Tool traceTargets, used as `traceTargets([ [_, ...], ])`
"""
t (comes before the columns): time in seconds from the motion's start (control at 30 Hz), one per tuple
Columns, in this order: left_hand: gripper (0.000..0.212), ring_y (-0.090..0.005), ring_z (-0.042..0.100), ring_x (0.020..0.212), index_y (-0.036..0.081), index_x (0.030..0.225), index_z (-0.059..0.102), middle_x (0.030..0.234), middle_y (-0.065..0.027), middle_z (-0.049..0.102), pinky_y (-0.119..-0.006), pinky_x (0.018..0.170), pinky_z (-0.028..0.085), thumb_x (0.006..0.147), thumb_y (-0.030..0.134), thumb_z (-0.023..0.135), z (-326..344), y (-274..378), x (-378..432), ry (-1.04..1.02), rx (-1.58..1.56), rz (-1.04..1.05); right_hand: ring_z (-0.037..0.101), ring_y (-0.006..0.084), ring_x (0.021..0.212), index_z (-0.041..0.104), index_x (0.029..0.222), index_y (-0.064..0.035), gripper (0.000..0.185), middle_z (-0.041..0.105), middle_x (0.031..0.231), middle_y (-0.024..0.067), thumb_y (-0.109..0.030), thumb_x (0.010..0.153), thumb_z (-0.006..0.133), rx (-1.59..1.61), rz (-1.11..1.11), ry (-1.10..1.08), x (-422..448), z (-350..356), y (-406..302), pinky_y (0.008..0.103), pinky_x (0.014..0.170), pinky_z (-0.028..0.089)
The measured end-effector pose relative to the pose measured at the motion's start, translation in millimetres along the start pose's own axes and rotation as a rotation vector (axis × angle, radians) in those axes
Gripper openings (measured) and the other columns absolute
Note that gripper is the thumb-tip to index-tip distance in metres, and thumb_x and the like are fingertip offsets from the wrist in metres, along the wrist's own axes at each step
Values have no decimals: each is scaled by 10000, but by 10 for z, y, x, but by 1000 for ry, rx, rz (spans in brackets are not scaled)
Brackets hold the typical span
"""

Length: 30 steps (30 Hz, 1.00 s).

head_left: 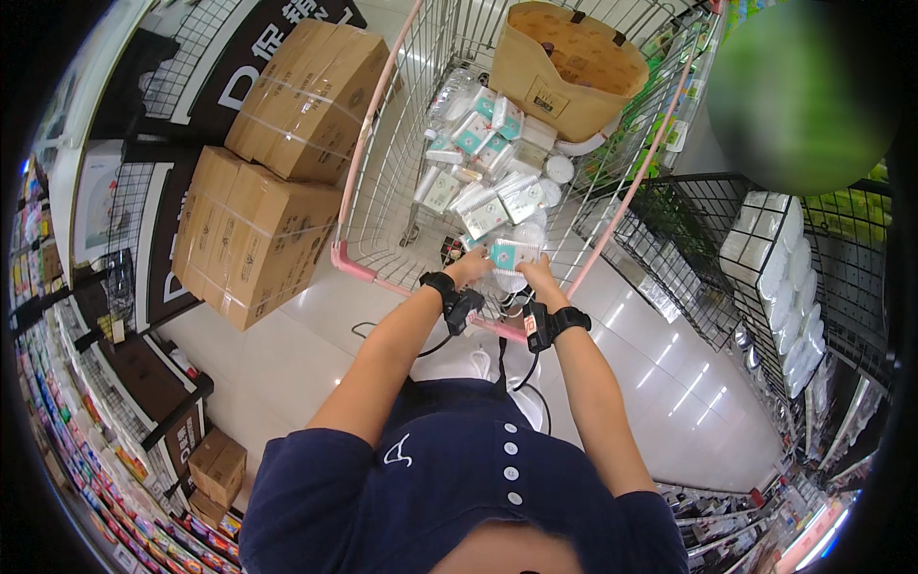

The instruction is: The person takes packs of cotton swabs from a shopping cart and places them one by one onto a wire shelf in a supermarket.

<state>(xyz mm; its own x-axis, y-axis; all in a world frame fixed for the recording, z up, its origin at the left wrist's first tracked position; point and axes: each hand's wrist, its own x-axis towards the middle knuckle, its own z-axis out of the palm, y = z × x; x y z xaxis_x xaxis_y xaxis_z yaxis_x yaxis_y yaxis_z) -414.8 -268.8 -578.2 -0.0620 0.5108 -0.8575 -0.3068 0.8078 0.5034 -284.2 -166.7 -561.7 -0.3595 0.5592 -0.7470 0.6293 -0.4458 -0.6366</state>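
Both hands reach over the near end of a wire shopping cart with pink rails. My right hand (539, 271) grips the right edge of a small teal and white pack of cotton swabs (510, 255). At the pack's left side is my left hand (471, 266), its fingers close to the edge; whether they touch it cannot be told. Beyond the hands lies a loose heap of similar packs (482, 214) and round clear tubs (559, 169). A large open tan bag (566, 107) stands behind the heap. Both wrists wear black strapped devices.
Pink cart rails (631, 186) flank the heap. Stacked cardboard cartons (251, 237) stand on the floor to the left, beside shelving. A black wire basket (688, 265) and wrapped white goods (771, 280) are on the right. A blurred green thing (803, 93) fills the upper right.
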Motion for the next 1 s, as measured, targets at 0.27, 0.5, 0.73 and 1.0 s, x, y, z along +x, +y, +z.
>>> traceTargets([
  [0.27, 549, -144, 481, 782, 62, 1222, 387, 960, -72, 493, -288, 677, 404, 752, 296, 546, -95, 137, -45, -172, 33, -87, 514, 259, 940, 321, 1146, 50, 620, 504, 1032, 167, -58, 601, 597, 78, 22, 65, 130, -13, 285, 309, 801, 406],
  [0.5, 539, -136, 447, 752, 61, 1193, 410, 897, -57, 478, -297, 646, 395, 772, 374, 534, -44, 185, -69, -198, 76, -87, 559, 241, 865, 489, 1063, 85, 496, 572, 933, 190, -113, 620, 590, -176, 62, 223, -103, -48, -45, 305, 759, 424],
  [0.73, 725, -226, 410, 1123, 89, 1247, 342, 1197, -113, 440, -340, 930, 322, 758, 622, 390, 42, 545, -610, -496, -393, -30, 554, 164, 825, 501, 1073, 69, 385, 578, 936, 135, -102, 734, 568, 23, -101, -193, -823, -200, -947, 258, 718, 423],
  [1.0, 809, -446, 424, 1067, 94, 1291, 310, 1248, -180, 399, -470, 891, 355, 710, 654, 262, 142, 1190, -1342, -882, -1074, 130, 510, 136, 912, 498, 1087, -1, 294, 549, 959, 55, -112, 816, 518, 263, -486, -41, -1373, -902, -1575, 263, 774, 410],
])
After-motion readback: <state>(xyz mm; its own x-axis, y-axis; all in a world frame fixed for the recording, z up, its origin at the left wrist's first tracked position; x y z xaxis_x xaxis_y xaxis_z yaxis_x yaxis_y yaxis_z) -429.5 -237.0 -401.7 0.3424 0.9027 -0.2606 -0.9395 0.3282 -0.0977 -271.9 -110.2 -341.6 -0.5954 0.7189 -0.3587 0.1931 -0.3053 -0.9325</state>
